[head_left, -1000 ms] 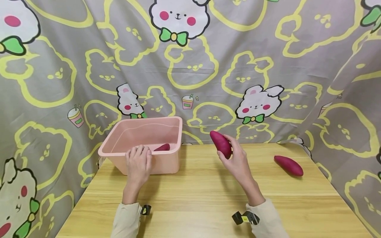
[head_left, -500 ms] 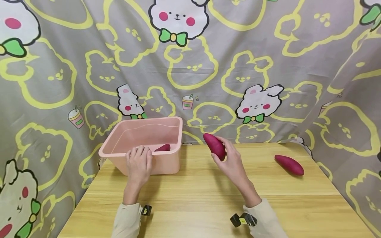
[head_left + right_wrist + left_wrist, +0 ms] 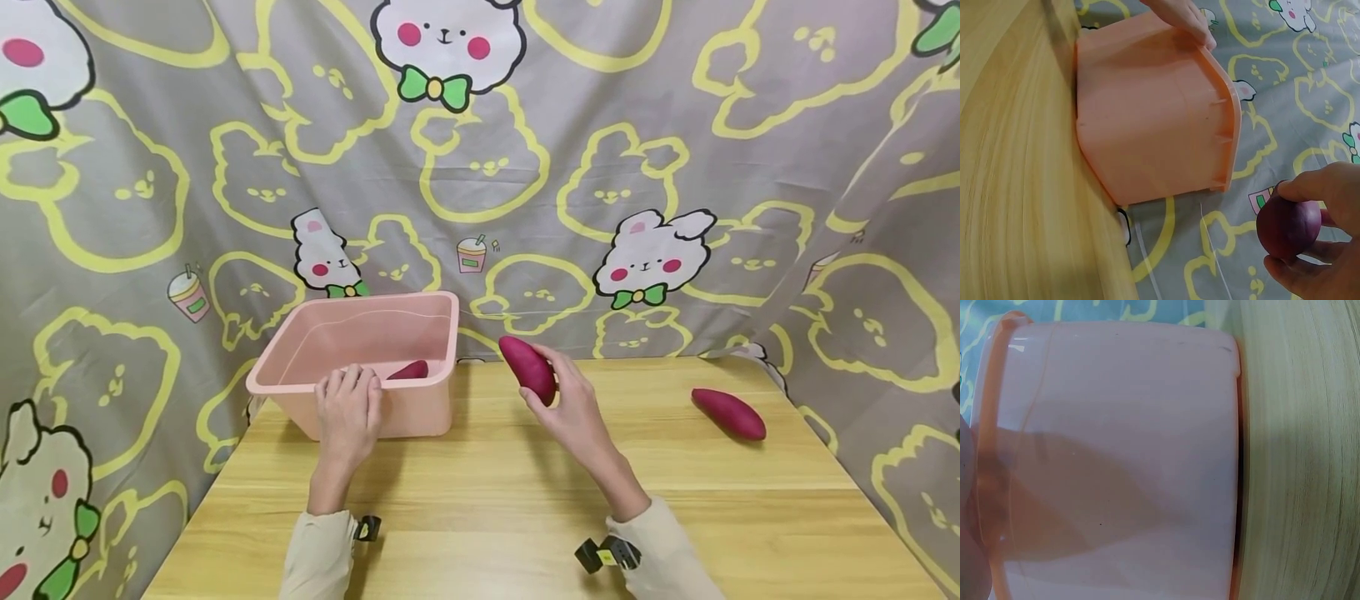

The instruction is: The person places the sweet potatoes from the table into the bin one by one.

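A pink plastic tub (image 3: 416, 410) stands at the back left of the table, and its front wall (image 3: 1122, 450) fills most of the left wrist view. Over its front rim my left hand (image 3: 347, 412) is hooked, gripping it with bent fingers. To the right of the tub, my right hand (image 3: 567, 406) holds a purple sweet potato (image 3: 525, 367) above the table, thumb on one side and fingers on the other. The right wrist view shows that sweet potato (image 3: 1286, 226) end-on. Inside the tub lies another sweet potato (image 3: 410, 370), partly hidden by the rim.
A further sweet potato (image 3: 729, 414) lies on the right side of the wooden table (image 3: 480, 517). Close behind the table hangs a grey patterned curtain (image 3: 525, 183), which also closes in both sides.
My right hand has moved left toward the tub, carrying the sweet potato with it. The left hand stays on the rim, and the tub has not moved.
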### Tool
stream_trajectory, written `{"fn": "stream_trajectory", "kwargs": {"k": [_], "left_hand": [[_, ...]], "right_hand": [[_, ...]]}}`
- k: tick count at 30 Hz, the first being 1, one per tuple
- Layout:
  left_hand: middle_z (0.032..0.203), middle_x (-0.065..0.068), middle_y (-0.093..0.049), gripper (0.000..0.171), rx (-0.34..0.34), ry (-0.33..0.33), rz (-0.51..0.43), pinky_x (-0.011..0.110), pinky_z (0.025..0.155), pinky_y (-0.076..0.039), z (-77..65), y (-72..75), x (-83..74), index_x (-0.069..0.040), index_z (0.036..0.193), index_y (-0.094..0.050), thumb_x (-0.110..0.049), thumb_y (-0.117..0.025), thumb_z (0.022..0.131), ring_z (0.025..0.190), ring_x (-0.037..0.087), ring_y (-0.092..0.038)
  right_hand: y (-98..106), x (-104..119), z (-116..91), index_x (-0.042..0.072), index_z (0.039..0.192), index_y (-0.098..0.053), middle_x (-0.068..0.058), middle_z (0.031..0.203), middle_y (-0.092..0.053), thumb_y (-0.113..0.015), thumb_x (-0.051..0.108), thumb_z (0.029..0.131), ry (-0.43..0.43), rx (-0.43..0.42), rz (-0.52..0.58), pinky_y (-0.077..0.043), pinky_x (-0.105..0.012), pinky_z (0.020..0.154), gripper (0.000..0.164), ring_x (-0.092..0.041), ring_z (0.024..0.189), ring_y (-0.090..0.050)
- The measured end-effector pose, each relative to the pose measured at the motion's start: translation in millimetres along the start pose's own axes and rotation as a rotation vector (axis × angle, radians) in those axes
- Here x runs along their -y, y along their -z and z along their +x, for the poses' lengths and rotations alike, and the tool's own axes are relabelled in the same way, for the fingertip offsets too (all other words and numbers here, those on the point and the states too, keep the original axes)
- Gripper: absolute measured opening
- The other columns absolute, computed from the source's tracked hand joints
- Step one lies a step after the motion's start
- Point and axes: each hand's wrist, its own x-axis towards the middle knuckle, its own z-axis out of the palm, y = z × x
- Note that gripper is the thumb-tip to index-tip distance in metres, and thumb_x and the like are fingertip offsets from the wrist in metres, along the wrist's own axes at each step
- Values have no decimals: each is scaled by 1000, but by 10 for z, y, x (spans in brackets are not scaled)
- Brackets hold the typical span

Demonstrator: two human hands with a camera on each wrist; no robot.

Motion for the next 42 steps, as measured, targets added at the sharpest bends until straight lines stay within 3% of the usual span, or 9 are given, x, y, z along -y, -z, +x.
{"fn": "stream_trajectory", "kwargs": {"k": [11, 22, 32, 42], "left_hand": [[89, 14, -57, 31, -12, -8, 7, 60, 94, -32, 8, -5, -8, -7, 87, -55, -23, -36, 106, 93, 42, -52], [90, 13, -57, 33, 7, 5, 7, 59, 96, -32, 3, 0, -1, -8, 88, -56, -25, -35, 107, 94, 41, -51], [91, 13, -58, 34, -2, 3, 12, 59, 95, -32, 2, -11, 10, -8, 89, -56, -26, -35, 107, 92, 41, -51], [89, 13, -56, 30, 11, 13, 11, 59, 95, -31, 4, 2, -5, -8, 88, -55, -24, -37, 106, 90, 41, -50]], "right_hand": [[-118, 124, 77, 9, 142, -56, -10, 133, -61, -82, 10, 86, 26, 33, 11, -55, -46, 89, 62, -27, 114, -61], [-259, 250, 130, 11, 142, -57, -8, 130, -61, -80, 10, 87, 82, 45, 38, -55, -44, 88, 60, -23, 112, -61], [-391, 411, 218, 8, 143, -55, -9, 134, -61, -80, 9, 87, 62, 79, 55, -55, -41, 91, 61, -24, 112, -63], [-480, 552, 341, 8, 141, -58, -8, 130, -63, -79, 9, 88, 128, 59, 33, -54, -40, 90, 58, -21, 109, -63]]}}
